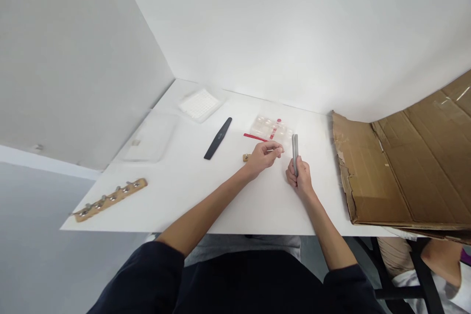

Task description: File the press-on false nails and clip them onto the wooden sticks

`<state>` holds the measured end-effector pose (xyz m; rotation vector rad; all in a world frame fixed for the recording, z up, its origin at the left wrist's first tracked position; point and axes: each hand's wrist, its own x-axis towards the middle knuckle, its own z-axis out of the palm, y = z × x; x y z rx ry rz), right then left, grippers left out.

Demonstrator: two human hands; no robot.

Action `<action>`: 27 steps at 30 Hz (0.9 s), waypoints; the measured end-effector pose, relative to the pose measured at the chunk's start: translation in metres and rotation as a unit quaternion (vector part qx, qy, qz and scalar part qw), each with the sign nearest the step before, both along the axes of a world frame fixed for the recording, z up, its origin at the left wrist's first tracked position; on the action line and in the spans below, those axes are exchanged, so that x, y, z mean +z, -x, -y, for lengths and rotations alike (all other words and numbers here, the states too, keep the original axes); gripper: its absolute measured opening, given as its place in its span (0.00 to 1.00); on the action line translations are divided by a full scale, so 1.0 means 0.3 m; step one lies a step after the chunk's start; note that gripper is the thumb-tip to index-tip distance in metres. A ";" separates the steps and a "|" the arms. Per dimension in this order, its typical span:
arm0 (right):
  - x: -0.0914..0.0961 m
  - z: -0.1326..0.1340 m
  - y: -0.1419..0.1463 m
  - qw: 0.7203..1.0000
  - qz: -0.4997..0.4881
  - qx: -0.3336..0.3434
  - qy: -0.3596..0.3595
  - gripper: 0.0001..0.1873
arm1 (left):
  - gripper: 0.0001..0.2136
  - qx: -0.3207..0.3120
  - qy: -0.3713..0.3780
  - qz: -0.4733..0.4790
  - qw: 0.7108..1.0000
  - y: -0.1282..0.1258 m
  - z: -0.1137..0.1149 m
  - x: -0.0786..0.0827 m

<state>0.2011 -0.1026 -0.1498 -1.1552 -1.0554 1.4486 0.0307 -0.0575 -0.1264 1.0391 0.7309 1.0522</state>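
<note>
My left hand (265,154) is over the middle of the white table with thumb and fingertips pinched together. Whatever is between them is too small to make out. Upright in my right hand (300,175), fingers wrapped round its lower half, is a grey nail file (295,144). A small wooden piece (246,157) lies beside my left wrist. Just beyond the left hand are a thin red stick (254,137) and a clear plastic sheet (263,127) with rounded bumps and red marks. A black nail file (218,138) lies to their left.
A wooden strip with several metal clips (111,199) lies near the table's left edge. Behind it are a clear plastic case (150,140) and a packet with a white grid (199,104). An opened cardboard box (390,171) covers the right side. Another person's arm (443,260) shows at lower right.
</note>
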 end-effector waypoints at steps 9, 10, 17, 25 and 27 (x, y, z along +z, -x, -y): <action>0.000 0.003 0.006 0.999 -0.018 0.024 0.030 0.37 | 0.22 -0.012 0.007 0.014 1.000 -0.001 0.003 0.001; -0.001 0.003 0.005 0.999 -0.016 0.036 0.028 0.37 | 0.22 -0.015 0.007 0.013 1.000 -0.001 0.003 0.001; -0.005 0.003 0.003 0.999 -0.005 0.028 0.026 0.37 | 0.21 -0.016 0.009 0.008 1.000 -0.001 0.002 -0.006; 0.001 -0.003 0.008 0.999 0.013 0.017 0.043 0.37 | 0.22 -0.025 0.009 0.015 1.000 -0.007 0.008 0.006; 0.000 -0.004 0.009 0.999 0.015 0.023 0.039 0.37 | 0.21 -0.029 0.006 0.017 0.999 -0.008 0.009 0.008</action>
